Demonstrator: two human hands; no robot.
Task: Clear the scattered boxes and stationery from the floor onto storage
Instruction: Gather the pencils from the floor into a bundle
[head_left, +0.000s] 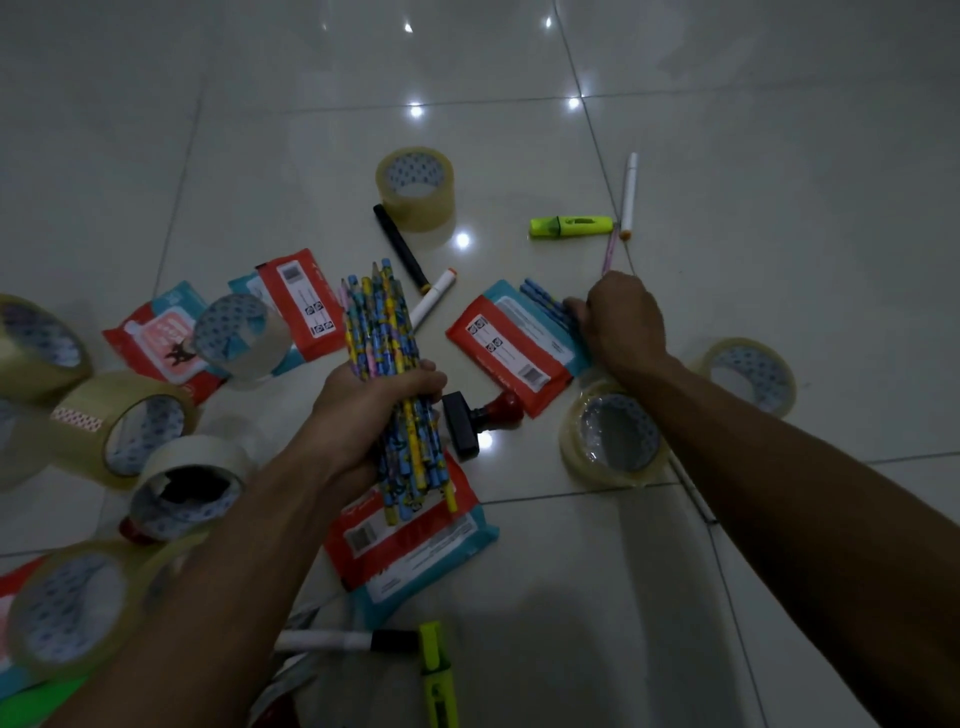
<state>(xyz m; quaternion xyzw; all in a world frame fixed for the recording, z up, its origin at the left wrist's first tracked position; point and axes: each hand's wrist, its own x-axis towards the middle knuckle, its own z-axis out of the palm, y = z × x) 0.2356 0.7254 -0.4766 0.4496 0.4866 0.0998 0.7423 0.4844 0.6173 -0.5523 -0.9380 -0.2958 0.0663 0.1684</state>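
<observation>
My left hand (363, 410) grips a thick bundle of patterned blue and yellow pencils (382, 322), held upright over the floor. My right hand (623, 325) reaches down to a few blue pencils (545, 301) lying on a red and teal packet (511, 345), its fingers closed on their ends. More red and teal packets lie at the left (161, 338), centre (301, 301) and bottom (410, 551). Several tape rolls lie around, among them a roll at the top (415, 189) and one under my right forearm (610, 434).
A black marker (400, 247), white markers (434, 299) (629, 192), yellow highlighters (571, 226) (439, 675), a pink pencil (609, 254) and a black and red stamp (480, 418) lie on the glossy tiled floor (727, 104). More tape rolls crowd the left edge (124, 431).
</observation>
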